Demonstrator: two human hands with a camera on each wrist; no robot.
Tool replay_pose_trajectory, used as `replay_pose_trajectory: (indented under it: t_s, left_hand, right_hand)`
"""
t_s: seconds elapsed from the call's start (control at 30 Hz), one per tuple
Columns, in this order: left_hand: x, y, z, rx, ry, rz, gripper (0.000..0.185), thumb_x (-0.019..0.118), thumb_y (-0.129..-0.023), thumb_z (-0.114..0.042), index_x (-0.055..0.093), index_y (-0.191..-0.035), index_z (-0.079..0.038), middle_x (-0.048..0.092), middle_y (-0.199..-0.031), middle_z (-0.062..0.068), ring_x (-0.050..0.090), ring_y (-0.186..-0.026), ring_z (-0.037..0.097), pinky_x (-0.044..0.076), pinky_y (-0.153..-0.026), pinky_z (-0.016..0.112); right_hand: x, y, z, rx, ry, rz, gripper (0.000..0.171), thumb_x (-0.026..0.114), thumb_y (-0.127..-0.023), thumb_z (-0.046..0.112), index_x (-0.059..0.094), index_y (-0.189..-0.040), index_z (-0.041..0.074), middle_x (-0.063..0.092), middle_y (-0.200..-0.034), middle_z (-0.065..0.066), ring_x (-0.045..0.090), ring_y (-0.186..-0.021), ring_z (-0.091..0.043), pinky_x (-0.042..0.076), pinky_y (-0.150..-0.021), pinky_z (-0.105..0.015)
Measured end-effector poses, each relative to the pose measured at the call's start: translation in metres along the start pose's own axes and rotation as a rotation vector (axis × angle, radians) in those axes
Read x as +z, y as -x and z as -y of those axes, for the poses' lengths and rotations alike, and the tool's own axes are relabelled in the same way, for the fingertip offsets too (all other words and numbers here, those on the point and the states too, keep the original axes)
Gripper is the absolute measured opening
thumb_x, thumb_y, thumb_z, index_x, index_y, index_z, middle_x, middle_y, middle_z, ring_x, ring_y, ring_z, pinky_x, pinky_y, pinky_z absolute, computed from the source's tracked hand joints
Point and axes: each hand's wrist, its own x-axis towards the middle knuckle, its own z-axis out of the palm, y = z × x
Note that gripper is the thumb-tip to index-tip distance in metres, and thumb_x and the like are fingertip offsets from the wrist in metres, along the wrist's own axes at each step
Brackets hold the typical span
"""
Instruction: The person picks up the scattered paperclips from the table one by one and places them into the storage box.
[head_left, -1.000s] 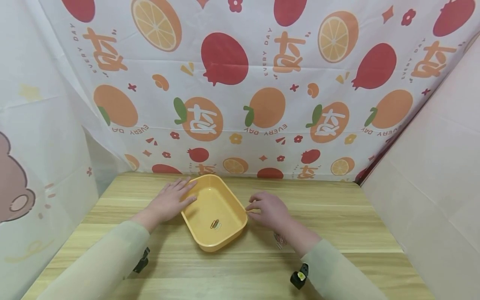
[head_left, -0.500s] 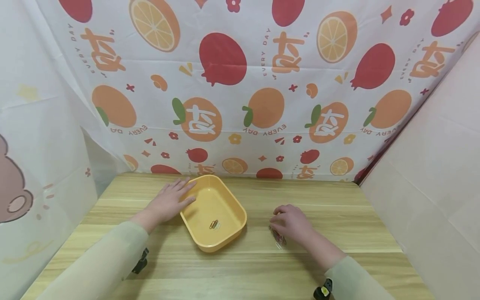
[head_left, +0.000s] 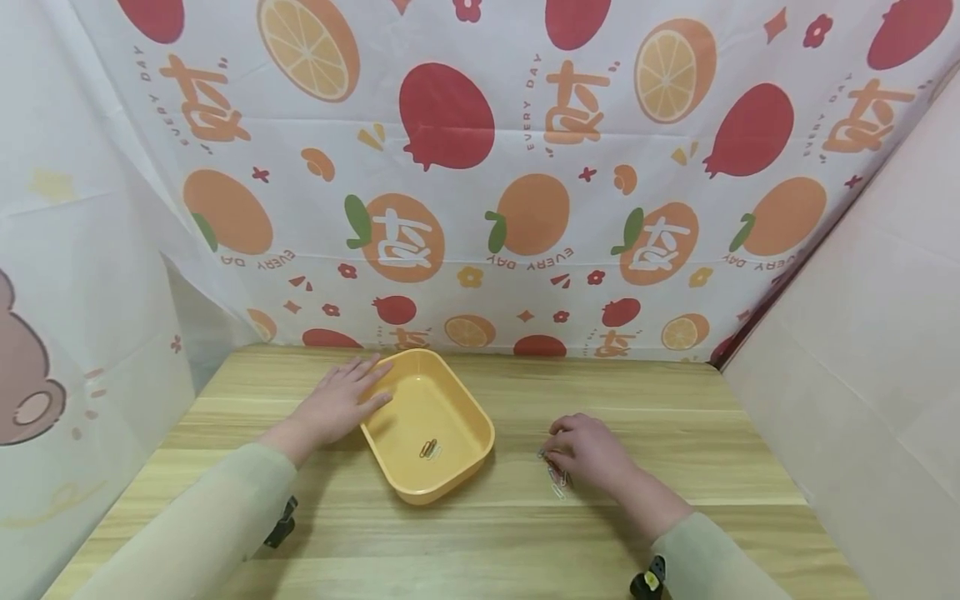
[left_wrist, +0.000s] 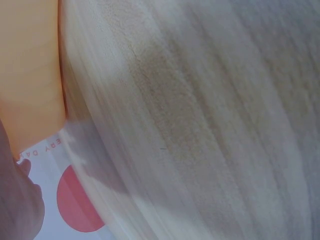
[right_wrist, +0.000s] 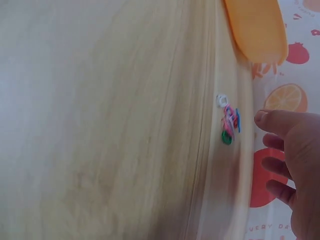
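Observation:
A yellow tray [head_left: 463,415] sits on the wooden table [head_left: 675,433] with one paper clip [head_left: 429,448] lying inside it. My left hand [head_left: 352,390] lies flat on the table, its straight fingers touching the tray's left rim [left_wrist: 30,75]. To the right of the tray is a small pile of coloured paper clips [head_left: 557,477] [right_wrist: 229,122]. My right hand [head_left: 561,443] hovers at that pile with fingers loosely curled. In the right wrist view its thumb [right_wrist: 267,121] is just beside the clips and nothing shows between the fingers.
A fruit-print cloth [head_left: 480,183] hangs behind the table, and plain cloth walls close in the left and right sides. The table's front and right parts are bare wood. The tray's end [right_wrist: 257,27] lies beyond the clips.
My right hand has left the tray's right rim and moved right and nearer to me, down to the clip pile. The left hand and the tray have not moved.

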Motion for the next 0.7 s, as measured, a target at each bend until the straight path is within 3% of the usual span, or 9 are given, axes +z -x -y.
replay_pose_trajectory:
  t_s: [0.3,0.7]
  left_hand:
    - [0.002,0.000,0.001,0.010,0.003,-0.015,0.065,0.044,-0.103,-0.051,0.029,-0.158,-0.021,0.018,-0.164,0.012,0.012,-0.148,0.044,0.005,-0.117,0.065]
    - [0.002,0.001,0.000,0.005,-0.003,-0.007,0.067,0.040,-0.102,-0.056,0.028,-0.158,-0.021,0.016,-0.165,0.010,0.012,-0.149,0.042,0.006,-0.118,0.064]
  right_hand:
    - [0.003,-0.004,-0.011,-0.060,-0.019,0.081,0.011,0.075,-0.090,0.023,0.080,-0.099,0.022,0.067,-0.105,0.005,0.059,-0.099,-0.016,0.052,-0.086,-0.040]
    - [0.007,-0.012,-0.017,-0.124,0.022,0.104,0.013,0.075,-0.090,0.022,0.080,-0.102,0.020,0.068,-0.106,0.005,0.060,-0.098,-0.016,0.052,-0.088,-0.040]
